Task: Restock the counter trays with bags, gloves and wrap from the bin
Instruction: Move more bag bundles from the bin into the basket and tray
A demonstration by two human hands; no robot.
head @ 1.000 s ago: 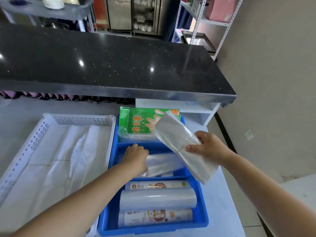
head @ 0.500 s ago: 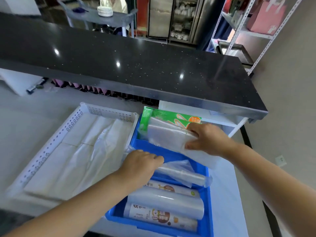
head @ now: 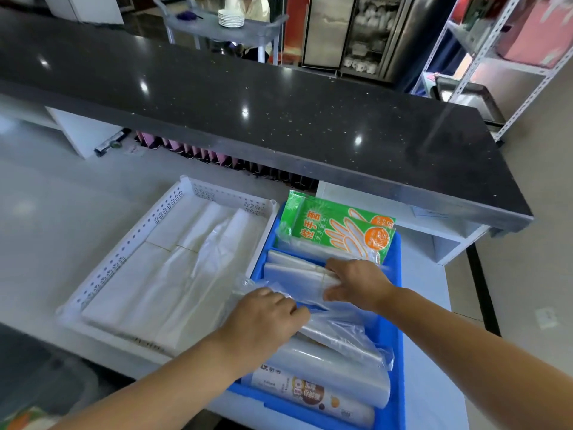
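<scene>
A blue tray (head: 400,308) on the white counter holds green glove packs (head: 338,228) at its far end, flat stacks of clear bags (head: 294,270) in the middle and rolls of wrap (head: 328,386) nearest me. My right hand (head: 356,283) presses down on a stack of clear bags, thumb and fingers closed on its edge. Just in front, my left hand (head: 266,318) rests curled on a loose crumpled clear bag (head: 341,330) that lies over the wrap rolls. A white perforated tray (head: 130,262) to the left is filled with folded white bags (head: 173,274).
A black stone countertop (head: 248,97) overhangs the work surface behind both trays. Beneath it stands a row of pink-and-dark items (head: 217,156). White open shelving (head: 434,240) sits at the right. A metal rack (head: 496,57) and a grey cart with plates (head: 229,23) stand beyond.
My right hand has lowered the stack of clear bags from the air into the blue tray's middle. My left hand has stayed on the loose bag. The view has moved rightward and nearer.
</scene>
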